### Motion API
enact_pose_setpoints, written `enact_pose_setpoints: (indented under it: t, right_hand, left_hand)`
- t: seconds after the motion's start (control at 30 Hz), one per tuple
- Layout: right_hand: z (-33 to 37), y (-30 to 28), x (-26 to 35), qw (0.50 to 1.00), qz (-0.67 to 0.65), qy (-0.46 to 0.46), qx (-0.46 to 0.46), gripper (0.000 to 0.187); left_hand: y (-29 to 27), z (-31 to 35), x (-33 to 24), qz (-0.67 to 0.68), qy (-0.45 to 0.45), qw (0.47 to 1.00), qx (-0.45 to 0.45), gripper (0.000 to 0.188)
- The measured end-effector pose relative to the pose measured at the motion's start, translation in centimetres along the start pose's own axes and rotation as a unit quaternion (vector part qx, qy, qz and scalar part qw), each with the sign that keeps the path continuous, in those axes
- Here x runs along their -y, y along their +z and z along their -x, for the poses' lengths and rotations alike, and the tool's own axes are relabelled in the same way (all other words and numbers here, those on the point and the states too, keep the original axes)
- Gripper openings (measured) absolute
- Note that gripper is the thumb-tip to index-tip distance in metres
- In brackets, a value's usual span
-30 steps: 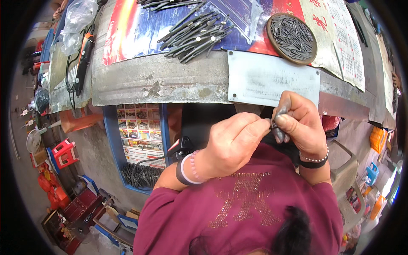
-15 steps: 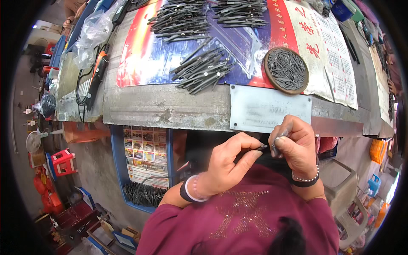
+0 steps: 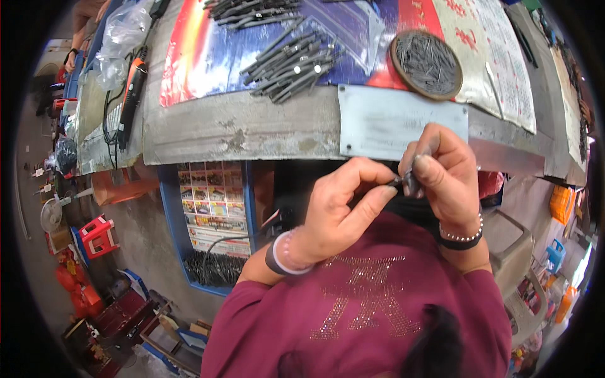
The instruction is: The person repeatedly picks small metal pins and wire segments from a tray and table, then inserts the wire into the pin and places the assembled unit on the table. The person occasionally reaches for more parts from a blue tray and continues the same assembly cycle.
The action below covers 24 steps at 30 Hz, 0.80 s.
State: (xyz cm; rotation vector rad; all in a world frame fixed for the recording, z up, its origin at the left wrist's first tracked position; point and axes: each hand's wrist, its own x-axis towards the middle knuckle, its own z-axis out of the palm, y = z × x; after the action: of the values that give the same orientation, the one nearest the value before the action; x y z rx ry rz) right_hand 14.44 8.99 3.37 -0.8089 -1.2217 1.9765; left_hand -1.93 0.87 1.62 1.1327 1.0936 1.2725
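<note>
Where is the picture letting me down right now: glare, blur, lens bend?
Head view: whitish sheen streaks the glossy sheet; head view: the grey bench bends toward the right rim, and the corners go black; head view: the dark piece at the left hand is too small and soft to make out.

The worktop (image 3: 201, 129) edge looks rough and pitted, its printed sheet (image 3: 211, 79) glossy. The pale plate (image 3: 372, 123) is smooth but scuffed — the dark rods (image 3: 290, 68) mostly matt. Matt cloth shirt (image 3: 277, 324), glittery studs (image 3: 328, 318); crinkled plastic bag (image 3: 121, 38) — held dark piece (image 3: 397, 182) too small to judge.
</note>
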Motion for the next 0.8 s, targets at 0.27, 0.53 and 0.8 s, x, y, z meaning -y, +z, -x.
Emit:
enact_pose_setpoints:
  t: [0.27,0.53,0.8]
  right_hand:
    - [-0.14,0.61,-0.73,1.0,0.015,0.008,-0.019,0.019]
    - [-0.22,0.58,-0.78,1.0,0.011,0.012,-0.004,0.021]
    - [-0.36,0.4,-1.13,0.999,-0.013,0.031,-0.002,0.022]
  left_hand:
    - [-0.15,0.27,0.27,0.015,-0.007,0.999,-0.03,0.01]
    - [-0.03,0.33,0.55,0.029,-0.002,0.999,-0.038,0.01]
    - [0.06,0.28,0.56,0.03,-0.02,0.999,-0.035,0.009]
